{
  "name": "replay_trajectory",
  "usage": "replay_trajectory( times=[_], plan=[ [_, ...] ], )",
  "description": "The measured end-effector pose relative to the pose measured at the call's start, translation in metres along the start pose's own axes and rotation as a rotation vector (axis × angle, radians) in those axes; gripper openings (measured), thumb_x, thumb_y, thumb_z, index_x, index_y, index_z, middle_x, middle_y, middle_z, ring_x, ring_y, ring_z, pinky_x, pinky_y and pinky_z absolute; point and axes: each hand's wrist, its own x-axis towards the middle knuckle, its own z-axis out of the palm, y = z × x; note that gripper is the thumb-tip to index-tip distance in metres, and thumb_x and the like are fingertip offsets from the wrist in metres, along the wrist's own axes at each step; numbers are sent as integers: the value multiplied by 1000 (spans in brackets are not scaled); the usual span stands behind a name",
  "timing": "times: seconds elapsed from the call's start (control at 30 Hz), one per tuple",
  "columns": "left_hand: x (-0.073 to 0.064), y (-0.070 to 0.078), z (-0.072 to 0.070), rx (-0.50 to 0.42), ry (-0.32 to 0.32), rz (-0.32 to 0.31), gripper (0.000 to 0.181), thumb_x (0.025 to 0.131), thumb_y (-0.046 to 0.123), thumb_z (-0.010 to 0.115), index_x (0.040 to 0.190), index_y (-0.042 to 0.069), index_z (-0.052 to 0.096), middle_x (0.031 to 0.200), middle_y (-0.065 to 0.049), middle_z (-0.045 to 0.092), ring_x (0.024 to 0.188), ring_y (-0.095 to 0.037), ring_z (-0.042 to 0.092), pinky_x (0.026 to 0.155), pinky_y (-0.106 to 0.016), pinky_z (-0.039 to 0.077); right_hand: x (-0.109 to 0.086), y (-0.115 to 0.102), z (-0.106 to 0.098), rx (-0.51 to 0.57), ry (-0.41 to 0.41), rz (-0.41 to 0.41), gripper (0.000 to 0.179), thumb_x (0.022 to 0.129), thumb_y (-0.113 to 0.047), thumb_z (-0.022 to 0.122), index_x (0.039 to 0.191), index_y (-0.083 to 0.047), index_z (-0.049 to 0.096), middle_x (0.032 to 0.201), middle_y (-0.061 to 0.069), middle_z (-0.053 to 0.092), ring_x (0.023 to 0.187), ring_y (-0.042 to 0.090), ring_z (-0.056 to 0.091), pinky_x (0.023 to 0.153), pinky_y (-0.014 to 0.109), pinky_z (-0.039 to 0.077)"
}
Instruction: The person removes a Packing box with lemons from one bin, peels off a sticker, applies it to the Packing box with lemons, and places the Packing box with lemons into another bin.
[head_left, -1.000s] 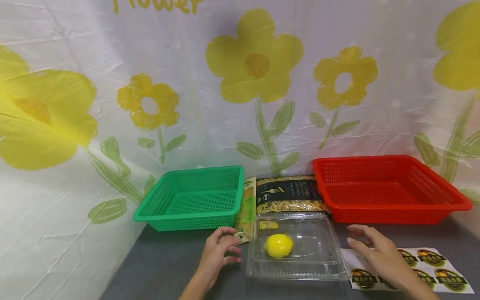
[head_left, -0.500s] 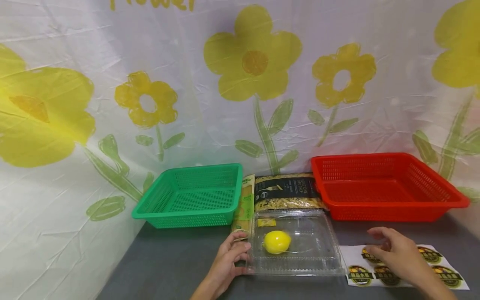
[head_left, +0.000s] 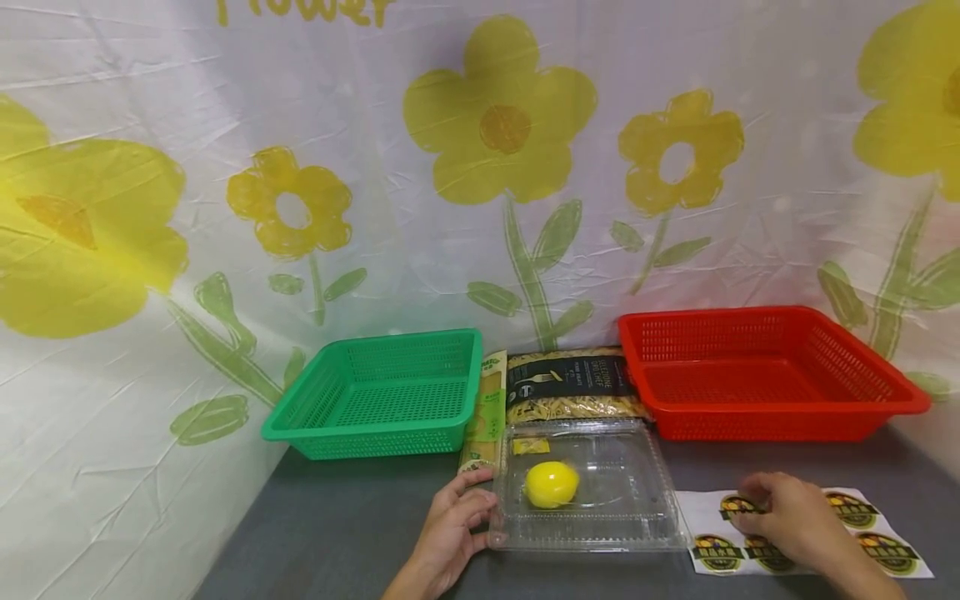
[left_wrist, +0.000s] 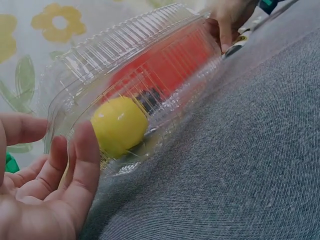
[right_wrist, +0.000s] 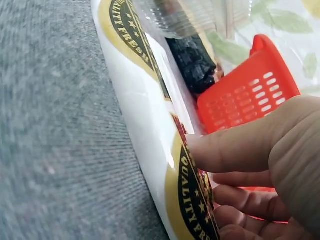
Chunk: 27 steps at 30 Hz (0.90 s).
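Observation:
In the head view a clear plastic clamshell box (head_left: 622, 500) lies closed on the dark tabletop, with a yellow lemon (head_left: 552, 484) and a small yellow packet (head_left: 531, 447) seen through it. At its left side is my left hand (head_left: 457, 521); the fingertips (left_wrist: 86, 137) are right at the box wall, loosely bent. My right hand (head_left: 798, 517) is down over a white sheet of round dark-and-gold stickers (head_left: 717, 553), right of the box. In the right wrist view its thumb touches a sticker's edge, with the other fingers (right_wrist: 240, 197) bent beside it.
A green basket (head_left: 375, 446) stands back left, a red basket (head_left: 780, 425) back right. Between them lie a black-labelled pasta bag (head_left: 573, 387) and a slim bag with a green label (head_left: 487, 417). Behind hangs a white flower-print cloth (head_left: 375, 275).
The left hand has moved right to the box's left edge. The right hand has moved right from beside the box and come down onto the sticker sheet.

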Motion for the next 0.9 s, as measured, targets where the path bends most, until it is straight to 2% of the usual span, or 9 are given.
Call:
replay_trajectory(
  times=[0.2, 0.37, 0.6, 0.9],
  plan=[
    [0, 1, -1, -21, 1, -7, 54, 94, 8, 64, 143, -3, 43, 86, -1, 61, 72, -13, 61, 62, -32, 58, -1, 0, 2, 6, -1, -12, 41, 70, -26, 90, 101, -3, 75, 91, 8, 73, 83, 25, 67, 75, 48, 51],
    [-1, 3, -3, -24, 3, -13, 55, 96, 8, 62, 145, -4, 41, 87, 0, 63, 68, -13, 61, 61, -32, 58, -1, 0, 4, 25, -11, -4, 39, 70, -25, 90, 99, -4, 73, 90, 5, 72, 83, 23, 66, 75, 46, 50],
    [-1, 4, -3, -40, -18, -18, 61, 93, 6, 63, 147, -4, 36, 78, 2, 60, 68, -13, 60, 62, -33, 59, -2, 1, 5, 21, 22, -9, 35, 71, -23, 90, 94, -9, 68, 86, 0, 62, 78, 16, 55, 70, 39, 43],
    [0, 2, -2, -46, -10, -23, 62, 92, 5, 64, 147, -4, 37, 77, 2, 60, 69, -13, 60, 62, -35, 59, -6, -3, 10, 22, 96, -77, 28, 75, -4, 83, 84, -15, 58, 74, -5, 52, 68, 9, 43, 62, 30, 36]
  ],
)
